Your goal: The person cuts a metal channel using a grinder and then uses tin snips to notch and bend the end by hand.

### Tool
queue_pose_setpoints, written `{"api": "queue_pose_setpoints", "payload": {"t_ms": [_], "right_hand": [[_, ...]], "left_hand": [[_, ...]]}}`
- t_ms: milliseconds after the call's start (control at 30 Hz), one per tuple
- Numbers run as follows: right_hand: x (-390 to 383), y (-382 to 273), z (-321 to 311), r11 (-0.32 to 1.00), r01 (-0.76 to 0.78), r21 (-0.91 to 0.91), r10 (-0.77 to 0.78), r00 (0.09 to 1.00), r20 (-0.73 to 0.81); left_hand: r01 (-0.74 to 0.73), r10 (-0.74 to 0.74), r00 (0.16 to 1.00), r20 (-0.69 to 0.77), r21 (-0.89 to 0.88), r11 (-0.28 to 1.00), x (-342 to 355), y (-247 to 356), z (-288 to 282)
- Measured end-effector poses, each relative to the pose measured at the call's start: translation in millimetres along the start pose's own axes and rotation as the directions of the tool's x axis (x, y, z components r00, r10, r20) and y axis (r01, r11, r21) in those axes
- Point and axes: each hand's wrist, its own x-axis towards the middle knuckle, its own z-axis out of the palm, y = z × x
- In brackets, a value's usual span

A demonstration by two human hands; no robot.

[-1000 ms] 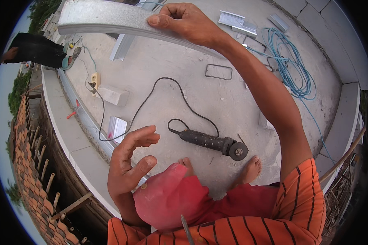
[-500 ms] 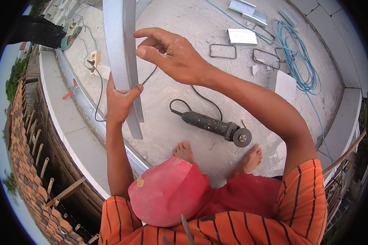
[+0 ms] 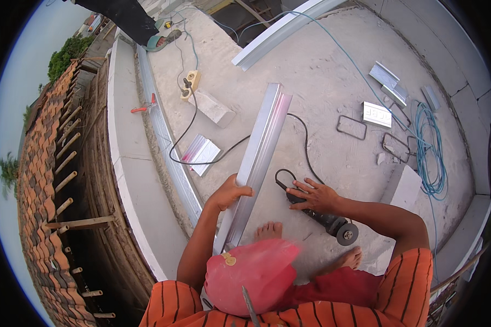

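Note:
My left hand is wrapped round a long silver metal channel, thumb across its face. The channel is tilted, its far end open in profile and one side tinged pink. On the right, my right hand lies over the body of a black angle grinder with its fingers spread. I cannot tell how firmly it touches the tool. The grinder rests on the concrete floor, its disc toward my feet, and its cord loops away from the back. The channel's near end is partly hidden by the red cap.
A power strip and a pale block sit at far left. Another person's leg stands beyond. A short channel piece, red-handled pliers, wire frames and a coiled blue hose lie around. Low block walls edge the floor.
My left hand has brought the channel from nearly upright to a lower, tilted position. My right hand has moved from beside the channel down to the grinder. The view has shifted.

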Motion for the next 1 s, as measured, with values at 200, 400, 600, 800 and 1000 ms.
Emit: {"api": "queue_pose_setpoints", "payload": {"t_ms": [200,400,600,800,1000], "right_hand": [[5.5,2.2,-15.6,0.996,0.087,-0.028,-0.086,0.996,0.039],[-23.7,37.9,-22.0,0.987,0.085,-0.139,-0.058,0.981,0.187],[-92.6,34.0,-2.5,0.973,-0.200,-0.119,0.224,0.944,0.242],[-121.4,9.1,-27.1,0.962,-0.270,-0.027,0.258,0.876,0.407],[-178.5,-22.7,-66.5,0.616,-0.639,0.460,0.467,0.767,0.440]], "left_hand": [[0.059,-0.055,0.993,0.101,-0.036,0.998,17.9,-24.9,-12.7],[0.084,-0.092,0.991,0.099,0.084,0.993,41.3,0.3,7.6],[-0.039,0.026,0.992,0.124,0.105,0.994,63.9,-16.2,26.9],[-0.134,0.094,0.980,0.177,0.225,0.965,89.4,-6.4,60.9],[-0.218,0.119,0.946,0.302,0.321,0.921,116.1,42.2,77.9]]}}
